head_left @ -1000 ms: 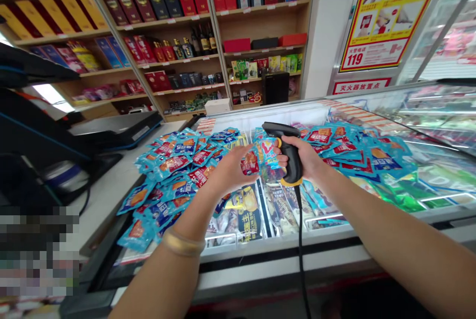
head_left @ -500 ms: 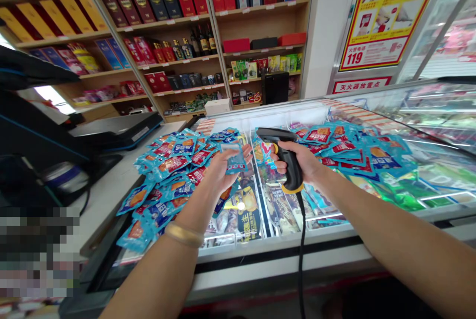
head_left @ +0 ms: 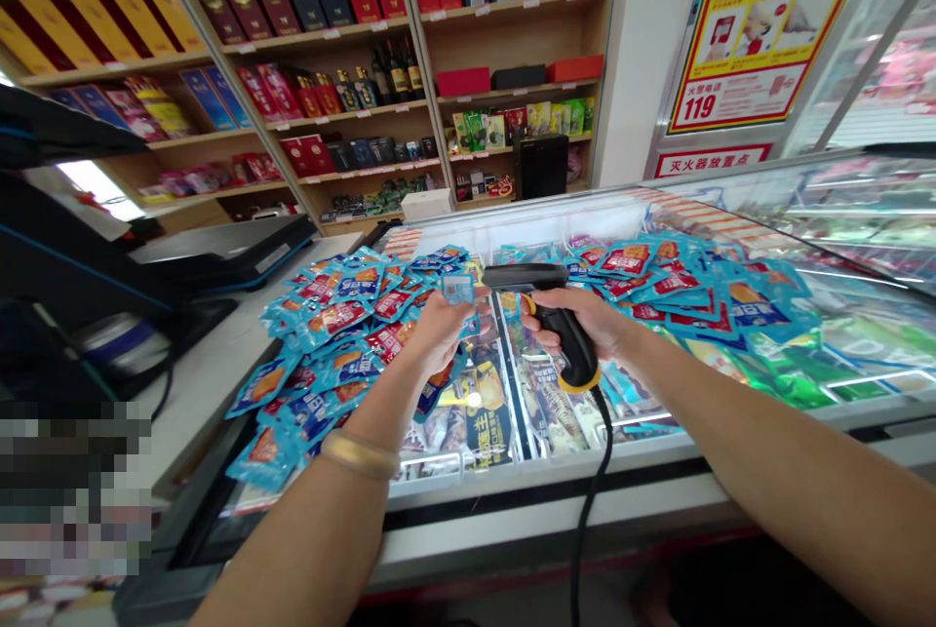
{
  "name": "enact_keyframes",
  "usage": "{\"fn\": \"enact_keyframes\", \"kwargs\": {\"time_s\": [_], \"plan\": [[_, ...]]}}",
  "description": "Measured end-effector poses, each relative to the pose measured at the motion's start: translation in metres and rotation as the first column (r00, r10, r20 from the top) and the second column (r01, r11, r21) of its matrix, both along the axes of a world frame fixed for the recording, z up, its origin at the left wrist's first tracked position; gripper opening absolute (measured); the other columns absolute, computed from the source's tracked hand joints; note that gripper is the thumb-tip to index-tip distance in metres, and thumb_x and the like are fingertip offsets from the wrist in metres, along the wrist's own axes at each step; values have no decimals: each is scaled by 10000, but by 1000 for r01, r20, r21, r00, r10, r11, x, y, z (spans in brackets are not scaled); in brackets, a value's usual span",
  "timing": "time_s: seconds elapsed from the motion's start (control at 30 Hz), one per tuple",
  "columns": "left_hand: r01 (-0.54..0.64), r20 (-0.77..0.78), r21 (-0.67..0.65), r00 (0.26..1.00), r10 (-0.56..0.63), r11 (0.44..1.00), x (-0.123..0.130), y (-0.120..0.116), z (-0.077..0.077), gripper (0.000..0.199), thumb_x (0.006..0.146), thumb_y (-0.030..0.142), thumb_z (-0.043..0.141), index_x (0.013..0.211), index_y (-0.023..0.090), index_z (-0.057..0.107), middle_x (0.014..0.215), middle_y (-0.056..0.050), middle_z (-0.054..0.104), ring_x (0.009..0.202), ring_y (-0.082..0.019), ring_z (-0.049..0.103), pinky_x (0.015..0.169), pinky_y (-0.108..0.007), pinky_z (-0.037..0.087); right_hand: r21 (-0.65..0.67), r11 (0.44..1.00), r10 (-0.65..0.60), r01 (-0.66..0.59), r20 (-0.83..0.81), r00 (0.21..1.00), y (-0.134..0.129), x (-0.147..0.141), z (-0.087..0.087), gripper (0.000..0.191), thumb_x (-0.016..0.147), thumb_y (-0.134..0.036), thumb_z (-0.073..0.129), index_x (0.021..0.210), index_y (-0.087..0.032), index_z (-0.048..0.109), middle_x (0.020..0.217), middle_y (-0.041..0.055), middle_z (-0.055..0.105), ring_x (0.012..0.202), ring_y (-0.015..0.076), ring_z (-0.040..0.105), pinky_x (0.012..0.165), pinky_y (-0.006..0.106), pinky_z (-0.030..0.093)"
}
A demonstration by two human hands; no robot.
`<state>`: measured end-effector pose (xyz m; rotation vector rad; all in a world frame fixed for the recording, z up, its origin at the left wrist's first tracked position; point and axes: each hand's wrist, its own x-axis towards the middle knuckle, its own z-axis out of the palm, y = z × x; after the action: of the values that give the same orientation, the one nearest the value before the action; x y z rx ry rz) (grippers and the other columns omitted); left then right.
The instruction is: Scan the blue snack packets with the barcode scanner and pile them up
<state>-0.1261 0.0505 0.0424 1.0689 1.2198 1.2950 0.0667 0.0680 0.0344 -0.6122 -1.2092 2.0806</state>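
Note:
My left hand [head_left: 441,327] is closed on a small blue snack packet [head_left: 458,290], whose back faces up with a pale printed label. My right hand [head_left: 577,320] grips a black barcode scanner [head_left: 566,330] with yellow trim, its head pointing left toward the packet, a short gap between them. A black cable [head_left: 596,486] hangs from the scanner's handle over the freezer edge. To the left of my left hand lies a heap of blue snack packets [head_left: 340,320] with red and dark blue labels. A second heap of like packets [head_left: 673,286] spreads right of the scanner.
Both heaps rest on the glass top of a chest freezer [head_left: 512,500] with packaged food beneath. A black scale [head_left: 226,252] stands on the counter at left. Shelves [head_left: 329,32] of boxes and bottles line the back, and a fire-safety poster [head_left: 767,32] hangs at right.
The scanner has turned and shifted slightly left, closer to the packet. My left hand has tilted the packet upward, and its fingers have curled in more. The cable swings left at the bottom.

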Motion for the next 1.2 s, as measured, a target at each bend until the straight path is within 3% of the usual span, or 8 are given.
{"fn": "enact_keyframes", "kwargs": {"time_s": [0.4, 0.57, 0.67, 0.77, 0.87, 1.03, 1.13, 1.2], "plan": [[5, 8, -9, 1000, -5, 1000, -1, 4, -3, 322, 497, 274, 817, 742, 165, 638, 754, -69, 695, 865, -281, 696, 716, -404, 588, 31, 998, 47, -48, 34, 998, -1, 0, 1, 262, 694, -354, 731, 770, -155, 578, 652, -10, 550, 449, 70, 447, 416, 215, 386], [-10, 22, 11, 1000, 9, 1000, 0, 5, -8, 315, 682, 403, 739, 884, 181, 643, 980, -100, 708, 954, -258, 679, 781, -403, 571, 23, 1000, -20, 21, -15, 1000, 2, 2, 5, 245, 709, -359, 704, 772, -161, 574, 663, -2, 548, 453, 73, 433, 421, 217, 389], [-33, -102, 79, 994, 41, 996, 7, 12, -10, 362, 803, 480, 616, 1023, 193, 624, 1087, -105, 684, 996, -245, 660, 809, -379, 552, 14, 991, -129, 131, -90, 988, 9, 12, 12, 204, 727, -338, 674, 759, -172, 561, 650, -6, 533, 458, 77, 422, 424, 213, 394], [27, -365, 203, 929, 51, 979, 23, 25, -8, 448, 822, 486, 593, 1158, 190, 605, 1070, -94, 680, 1013, -256, 639, 846, -372, 523, -12, 960, -280, 281, -123, 952, 20, 34, 19, 176, 753, -322, 649, 748, -174, 552, 638, -6, 525, 458, 76, 416, 417, 202, 391], [102, -595, 300, 797, 102, 949, 51, 43, -2, 526, 827, 461, 596, 1263, 167, 570, 1076, -103, 677, 1027, -266, 621, 910, -381, 477, -33, 922, -386, 385, -109, 916, 27, 66, 21, 163, 756, -310, 643, 753, -174, 554, 633, -4, 521, 452, 76, 407, 408, 201, 394], [157, -762, 255, 640, 99, 954, 108, 76, -4, 700, 843, 532, 556, 1391, 110, 449, 1215, -167, 632, 1155, -292, 571, 985, -389, 419, -36, 864, -501, 503, -181, 847, 29, 113, 18, 174, 742, -307, 659, 776, -183, 542, 643, -6, 518, 459, 71, 406, 411, 188, 400], [150, -786, 197, 615, 64, 969, 133, 91, -14, 687, 893, 562, 459, 1412, 114, 429, 1337, -193, 568, 1295, -329, 476, 1078, -461, 330, -66, 838, -541, 542, -240, 806, 26, 124, 19, 169, 745, -302, 651, 780, -179, 540, 647, -6, 517, 461, 65, 403, 411, 180, 402], [151, -742, 192, 669, 43, 970, 142, 99, -19, 587, 947, 508, 352, 1373, 127, 488, 1385, -174, 537, 1342, -319, 435, 1118, -481, 278, -73, 841, -534, 536, -271, 801, 25, 124, 20, 175, 744, -304, 650, 784, -174, 541, 652, -7, 515, 460, 60, 401, 409, 176, 396]]}}
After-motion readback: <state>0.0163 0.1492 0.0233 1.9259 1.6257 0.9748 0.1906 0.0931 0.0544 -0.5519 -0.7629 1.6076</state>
